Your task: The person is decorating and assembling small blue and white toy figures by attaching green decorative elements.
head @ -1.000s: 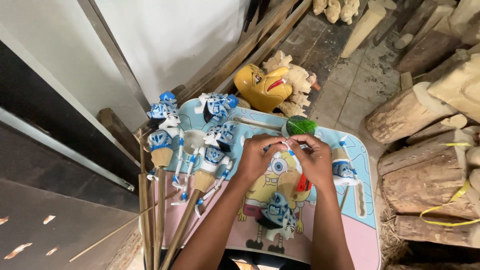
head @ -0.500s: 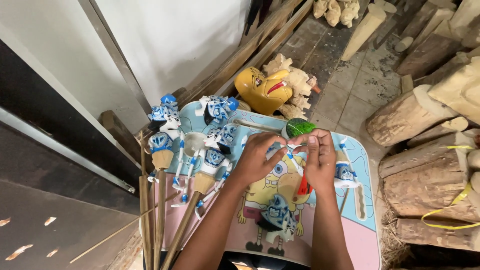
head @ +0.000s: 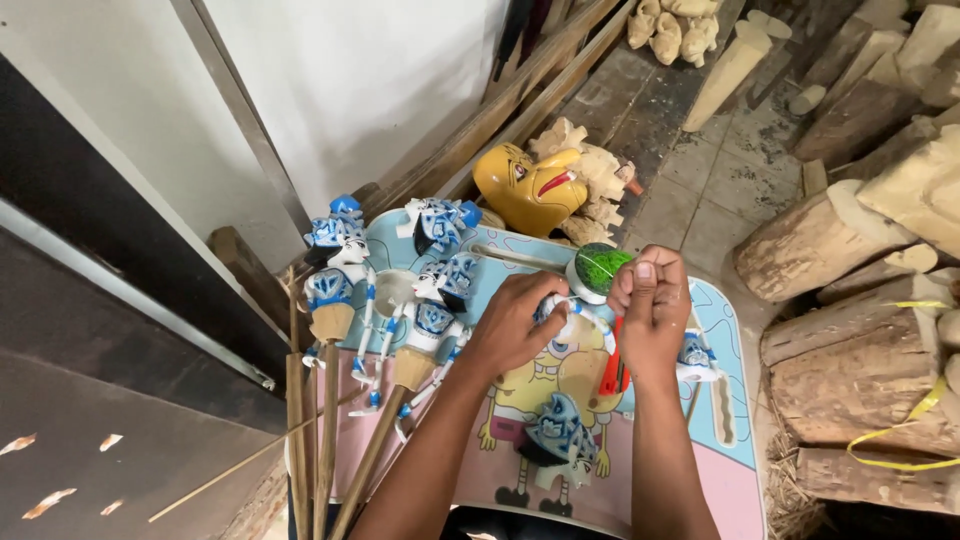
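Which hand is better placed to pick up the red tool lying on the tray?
Right, likely. The right hand sits directly over the red tool, while the left hand grips the small blue-and-white puppet piece farther away.

2 bare forearms enter from the bottom edge of the head view. No sleeves, cuffs or gloves show on either arm up to the frame edge. Left hand: no ring, watch or band visible on the wrist or fingers; knuckles and back of the hand face the camera. Right hand: wrist also bare, no jewellery seen; 1 thumbnail shows, short and unpainted. A sliver of dark clothing sits between the arms at the bottom edge; its kind cannot be told. No marks or tape visible on either arm.
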